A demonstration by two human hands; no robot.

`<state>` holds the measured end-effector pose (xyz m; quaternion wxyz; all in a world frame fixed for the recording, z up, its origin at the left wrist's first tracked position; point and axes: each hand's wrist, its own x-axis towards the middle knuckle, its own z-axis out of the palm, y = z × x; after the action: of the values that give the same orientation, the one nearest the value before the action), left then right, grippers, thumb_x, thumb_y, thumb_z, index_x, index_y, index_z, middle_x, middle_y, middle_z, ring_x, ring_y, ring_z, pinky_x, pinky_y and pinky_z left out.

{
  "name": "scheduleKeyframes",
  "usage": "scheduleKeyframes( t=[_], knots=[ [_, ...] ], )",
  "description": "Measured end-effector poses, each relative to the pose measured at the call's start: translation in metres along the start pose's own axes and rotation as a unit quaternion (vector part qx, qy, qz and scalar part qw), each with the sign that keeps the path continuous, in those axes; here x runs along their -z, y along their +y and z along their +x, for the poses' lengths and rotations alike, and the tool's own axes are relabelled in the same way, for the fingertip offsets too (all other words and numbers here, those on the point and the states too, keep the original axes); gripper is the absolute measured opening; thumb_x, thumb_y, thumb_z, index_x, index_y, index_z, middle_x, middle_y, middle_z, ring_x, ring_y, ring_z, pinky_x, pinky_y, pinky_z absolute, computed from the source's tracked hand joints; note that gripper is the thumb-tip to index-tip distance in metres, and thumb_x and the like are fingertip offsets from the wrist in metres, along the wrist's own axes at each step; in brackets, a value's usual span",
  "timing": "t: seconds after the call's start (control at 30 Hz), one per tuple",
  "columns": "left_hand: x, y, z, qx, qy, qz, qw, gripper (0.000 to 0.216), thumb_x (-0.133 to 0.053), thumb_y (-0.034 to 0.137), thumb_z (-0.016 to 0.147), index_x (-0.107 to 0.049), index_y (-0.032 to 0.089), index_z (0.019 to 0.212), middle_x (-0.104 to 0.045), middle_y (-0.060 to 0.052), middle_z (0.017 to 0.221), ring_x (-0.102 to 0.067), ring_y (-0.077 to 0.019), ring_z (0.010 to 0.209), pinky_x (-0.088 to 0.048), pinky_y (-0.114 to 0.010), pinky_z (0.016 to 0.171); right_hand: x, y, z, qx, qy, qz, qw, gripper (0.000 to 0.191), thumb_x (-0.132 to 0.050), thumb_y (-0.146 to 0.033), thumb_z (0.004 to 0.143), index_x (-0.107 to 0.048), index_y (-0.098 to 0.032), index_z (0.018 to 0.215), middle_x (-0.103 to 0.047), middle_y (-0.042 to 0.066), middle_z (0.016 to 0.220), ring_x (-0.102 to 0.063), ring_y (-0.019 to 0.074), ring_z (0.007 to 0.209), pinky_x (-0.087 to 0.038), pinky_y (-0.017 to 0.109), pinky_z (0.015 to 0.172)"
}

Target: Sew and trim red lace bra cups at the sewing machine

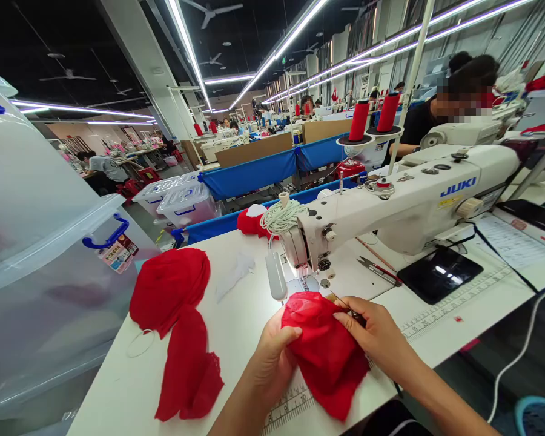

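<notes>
A piece of red fabric [323, 351] is held up between my two hands, just in front of the sewing machine's needle area. My left hand [275, 351] grips its left edge, thumb on top. At the upper right edge, my right hand [372, 330] pinches the same fabric. A thin pointed tool [355, 316] with a dark body also sits in my right hand, mostly hidden by the fingers. Behind the fabric stands the white sewing machine [345, 218], its lamp lit near the presser foot [306, 282]. The fabric's lower corner hangs toward the table's front edge.
Red fabric pieces [175, 284] lie at the left on the white table [118, 387], near a white scrap [236, 275]. Right of the machine head are scissors [379, 270] and a black phone-like slab [440, 274]. Plastic bins [40, 303] stand left; a co-worker [463, 91] sits beyond.
</notes>
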<state>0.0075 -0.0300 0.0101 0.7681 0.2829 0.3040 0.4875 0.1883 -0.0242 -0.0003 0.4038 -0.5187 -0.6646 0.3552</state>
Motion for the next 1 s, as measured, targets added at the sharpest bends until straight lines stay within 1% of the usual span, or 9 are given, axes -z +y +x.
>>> scheduleKeyframes(
  t=[0.07,0.13,0.17,0.23,0.37,0.57,0.8,0.93,1.0],
  knots=[
    [-0.002,0.003,0.0,-0.004,-0.007,0.015,1.0,0.033,-0.067,0.021,0.078,-0.067,0.013,0.11,-0.072,-0.011,0.101,-0.064,-0.0274,0.102,-0.048,-0.035,0.091,0.004,-0.001,0.003,0.006,-0.023,-0.017,1.0,0.018,-0.045,-0.026,0.087,-0.061,-0.023,0.079,-0.068,0.002,0.08,-0.061,0.0192,0.076,-0.045,0.028,0.07],
    [-0.002,0.004,0.0,-0.011,0.016,0.028,0.999,0.03,-0.064,0.03,0.083,-0.068,0.012,0.107,-0.073,-0.012,0.099,-0.065,-0.0273,0.1,-0.048,-0.035,0.09,0.005,-0.002,0.004,0.016,-0.043,-0.037,0.998,0.019,-0.044,-0.023,0.087,-0.062,-0.024,0.082,-0.068,0.001,0.085,-0.061,0.0192,0.08,-0.044,0.029,0.072],
    [-0.001,0.004,0.001,-0.016,0.029,0.035,0.999,0.03,-0.063,0.032,0.084,-0.069,0.012,0.106,-0.073,-0.011,0.098,-0.065,-0.0269,0.099,-0.048,-0.035,0.089,0.005,-0.002,0.004,0.021,-0.051,-0.048,0.997,0.02,-0.044,-0.022,0.087,-0.063,-0.025,0.084,-0.068,0.0,0.088,-0.061,0.0192,0.082,-0.043,0.029,0.074],
    [0.003,0.002,0.002,-0.026,0.048,0.048,0.997,0.027,-0.064,0.029,0.084,-0.068,0.014,0.107,-0.074,-0.01,0.098,-0.066,-0.0256,0.097,-0.048,-0.034,0.089,0.004,-0.003,0.004,0.022,-0.057,-0.069,0.996,0.022,-0.043,-0.021,0.087,-0.064,-0.027,0.087,-0.068,0.0,0.09,-0.061,0.0192,0.083,-0.043,0.03,0.074],
    [0.009,-0.001,0.005,-0.032,0.058,0.047,0.997,0.027,-0.066,0.023,0.083,-0.067,0.016,0.109,-0.074,-0.009,0.099,-0.067,-0.024,0.097,-0.048,-0.033,0.089,0.004,-0.006,0.005,0.004,-0.039,-0.09,0.995,0.018,-0.045,-0.024,0.086,-0.063,-0.026,0.088,-0.068,0.0,0.089,-0.06,0.0195,0.082,-0.042,0.03,0.073],
    [0.006,0.001,0.003,-0.021,0.051,0.042,0.998,0.031,-0.066,0.025,0.082,-0.066,0.016,0.112,-0.072,-0.011,0.104,-0.066,-0.0254,0.098,-0.048,-0.034,0.09,0.004,-0.005,0.005,-0.007,-0.03,-0.104,0.994,0.015,-0.046,-0.027,0.086,-0.06,-0.026,0.086,-0.068,-0.001,0.087,-0.06,0.0192,0.077,-0.042,0.029,0.067],
    [0.005,0.002,0.003,-0.022,0.052,0.038,0.998,0.03,-0.067,0.025,0.082,-0.068,0.015,0.11,-0.073,-0.011,0.103,-0.067,-0.0259,0.096,-0.047,-0.035,0.09,0.004,-0.003,0.004,-0.022,-0.019,-0.086,0.996,0.016,-0.048,-0.028,0.085,-0.063,-0.026,0.092,-0.07,0.001,0.097,-0.062,0.0198,0.083,-0.045,0.031,0.071],
    [0.001,0.002,0.003,0.009,0.042,0.043,0.998,0.027,-0.07,0.027,0.079,-0.071,0.012,0.102,-0.074,-0.013,0.096,-0.068,-0.0266,0.093,-0.048,-0.035,0.089,-0.002,-0.01,0.003,0.014,-0.034,-0.082,0.996,0.018,-0.046,-0.025,0.085,-0.062,-0.026,0.094,-0.07,0.002,0.1,-0.063,0.0196,0.089,-0.046,0.031,0.074],
    [0.001,0.002,0.004,0.009,0.046,0.037,0.998,0.025,-0.071,0.028,0.079,-0.071,0.011,0.097,-0.074,-0.013,0.092,-0.068,-0.0266,0.092,-0.048,-0.035,0.089,-0.006,-0.009,0.002,0.032,-0.036,-0.104,0.993,0.021,-0.045,-0.021,0.083,-0.061,-0.026,0.096,-0.07,0.001,0.099,-0.064,0.0189,0.089,-0.046,0.03,0.074]
  ],
)
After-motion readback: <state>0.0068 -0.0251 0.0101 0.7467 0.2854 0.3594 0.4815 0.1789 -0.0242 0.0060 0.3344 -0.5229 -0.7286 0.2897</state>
